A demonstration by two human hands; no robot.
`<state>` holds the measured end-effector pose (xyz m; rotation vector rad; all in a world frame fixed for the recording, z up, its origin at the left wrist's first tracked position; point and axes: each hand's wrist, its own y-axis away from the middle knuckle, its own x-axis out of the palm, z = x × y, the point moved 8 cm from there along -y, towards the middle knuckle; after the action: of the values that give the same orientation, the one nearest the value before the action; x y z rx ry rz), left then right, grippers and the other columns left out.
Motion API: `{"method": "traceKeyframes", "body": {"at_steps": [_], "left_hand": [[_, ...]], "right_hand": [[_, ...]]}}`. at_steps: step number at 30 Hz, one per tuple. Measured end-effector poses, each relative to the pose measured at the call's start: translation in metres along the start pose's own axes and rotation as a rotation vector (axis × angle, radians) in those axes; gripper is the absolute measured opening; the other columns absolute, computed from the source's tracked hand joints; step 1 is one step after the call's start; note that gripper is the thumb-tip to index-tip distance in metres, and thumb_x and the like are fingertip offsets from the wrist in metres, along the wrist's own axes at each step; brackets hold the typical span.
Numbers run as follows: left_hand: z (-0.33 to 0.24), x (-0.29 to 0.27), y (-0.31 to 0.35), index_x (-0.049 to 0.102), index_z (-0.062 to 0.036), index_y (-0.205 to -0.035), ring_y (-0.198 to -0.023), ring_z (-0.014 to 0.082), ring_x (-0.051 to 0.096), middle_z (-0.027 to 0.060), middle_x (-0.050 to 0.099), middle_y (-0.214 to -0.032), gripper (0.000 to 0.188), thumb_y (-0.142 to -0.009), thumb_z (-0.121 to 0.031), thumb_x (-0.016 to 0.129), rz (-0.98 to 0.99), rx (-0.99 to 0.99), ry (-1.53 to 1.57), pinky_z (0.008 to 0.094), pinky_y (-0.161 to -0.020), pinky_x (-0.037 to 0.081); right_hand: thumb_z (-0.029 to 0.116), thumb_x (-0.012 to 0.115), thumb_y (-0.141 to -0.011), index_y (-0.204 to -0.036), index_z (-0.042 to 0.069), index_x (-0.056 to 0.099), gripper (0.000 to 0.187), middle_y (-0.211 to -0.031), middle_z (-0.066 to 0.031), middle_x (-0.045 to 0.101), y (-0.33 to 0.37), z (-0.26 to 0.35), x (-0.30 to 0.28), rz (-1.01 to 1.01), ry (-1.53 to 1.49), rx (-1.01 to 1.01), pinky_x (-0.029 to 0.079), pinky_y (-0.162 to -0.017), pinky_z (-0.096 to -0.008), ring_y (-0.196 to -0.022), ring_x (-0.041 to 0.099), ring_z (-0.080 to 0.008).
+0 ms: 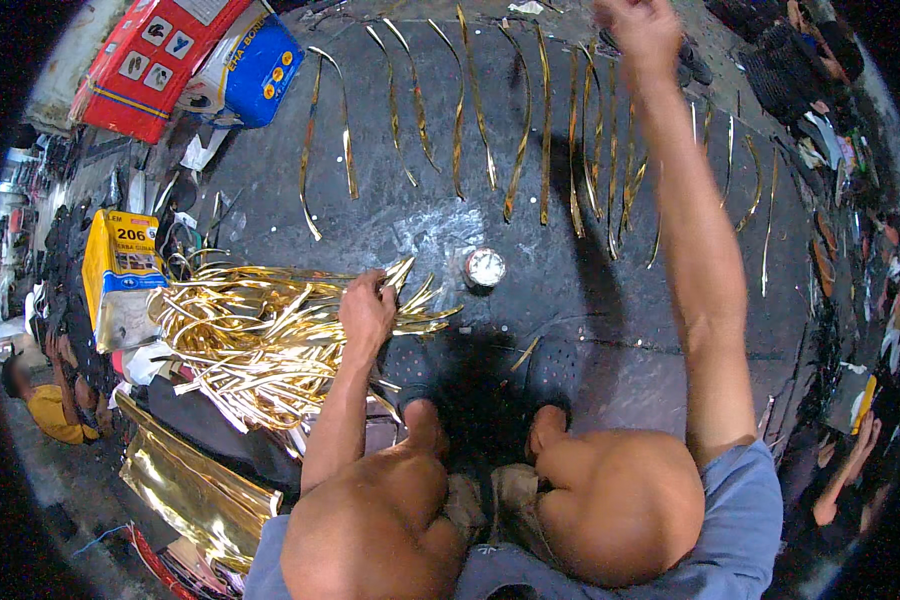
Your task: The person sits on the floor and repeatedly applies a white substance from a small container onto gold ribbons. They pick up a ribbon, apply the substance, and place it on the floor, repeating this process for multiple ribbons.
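A large heap of shiny gold strips [260,325] lies on the left, loose ends fanning out to the right. My left hand [367,308] rests at that right end, its fingers curled around some strips. My right arm stretches far forward. At the top edge of the view is my right hand [648,35], its fingers bent and partly cut off; whatever they may pinch is not visible. Beneath that arm, narrow gold strips [545,130] lie side by side in a spaced row across the dark mat [390,215]. A small open tin [485,268] with white, paste-like contents stands near the middle.
A red box [155,65] and a blue box [255,75] stand at the far left. Closer is a yellow can [125,265]. A gold sheet [195,485] lies at lower left. Dark clogs [410,370] are on my feet. Other people [55,410] sit along both sides.
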<state>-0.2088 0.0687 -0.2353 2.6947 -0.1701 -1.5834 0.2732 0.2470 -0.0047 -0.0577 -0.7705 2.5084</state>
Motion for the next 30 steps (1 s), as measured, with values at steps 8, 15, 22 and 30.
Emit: {"method": "traceKeyframes", "body": {"at_steps": [8,15,22,30], "left_hand": [[0.019,-0.004,0.007,0.076,-0.0051,-0.102,-0.091,0.0353,0.071,0.0176,0.075,-0.095,0.024,-0.084,-0.020,0.070,0.042,-0.092,0.054,0.0440,-0.085,0.054],[0.000,-0.009,-0.023,0.077,-0.0029,-0.104,-0.086,0.0261,0.071,0.0120,0.072,-0.086,0.023,-0.084,-0.013,0.073,0.047,0.043,0.282,0.0367,-0.086,0.053],[-0.041,0.040,-0.046,0.077,0.0011,-0.112,-0.061,0.0102,0.064,0.0048,0.070,-0.079,0.031,-0.082,-0.003,0.069,0.433,-0.196,0.701,0.0267,-0.055,0.051],[-0.059,0.076,-0.021,0.068,0.0031,-0.127,-0.063,0.0071,0.058,0.0013,0.070,-0.087,0.046,-0.082,0.006,0.061,0.729,-0.423,1.189,0.0197,-0.054,0.045]], "right_hand": [[0.017,0.075,-0.084,-0.093,0.005,0.063,0.019,-0.085,-0.0163,0.073,0.242,-0.128,0.022,0.094,0.653,0.484,0.055,-0.078,-0.0440,-0.082,0.072,-0.0350],[0.004,0.078,-0.074,-0.136,0.011,0.054,0.067,-0.126,-0.0144,0.060,0.360,-0.046,0.043,0.775,0.524,0.485,0.051,-0.099,-0.0413,-0.115,0.061,-0.0299],[0.020,0.089,-0.072,-0.130,0.006,0.054,0.069,-0.111,-0.0147,0.069,0.357,-0.033,0.041,0.367,0.435,0.594,0.056,-0.090,-0.0413,-0.102,0.070,-0.0306],[0.013,0.088,-0.081,-0.121,-0.002,0.051,0.057,-0.104,-0.0155,0.073,0.338,-0.003,0.050,0.105,0.211,0.604,0.060,-0.076,-0.0318,-0.090,0.073,-0.0184]]}}
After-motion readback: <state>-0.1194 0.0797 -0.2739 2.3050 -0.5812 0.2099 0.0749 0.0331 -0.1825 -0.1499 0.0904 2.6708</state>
